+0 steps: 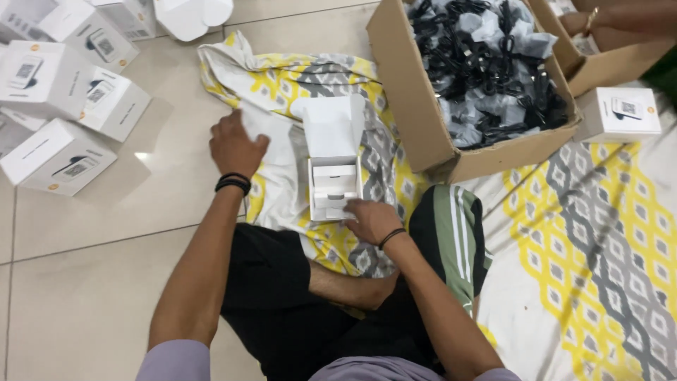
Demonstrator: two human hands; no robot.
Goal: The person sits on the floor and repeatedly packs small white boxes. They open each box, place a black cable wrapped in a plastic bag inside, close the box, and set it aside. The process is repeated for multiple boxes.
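Observation:
I sit on the floor with a small white box (334, 185) open in front of me on a yellow, grey and white patterned cloth (585, 233). Its lid (331, 130) stands tilted back. My right hand (370, 220) rests on the box's near right corner, fingers curled against it. My left hand (235, 147) lies further left, pressing down on a flat white piece (271, 137) on the cloth, fingers bent over it. Both wrists wear dark bands.
Several closed white boxes (60, 92) lie on the tiled floor at the far left. A large cardboard box (416, 106) full of black cables stands right of the open box. Another white box (624, 113) and a second carton (606, 67) sit far right, with another person's hand (585, 21) there.

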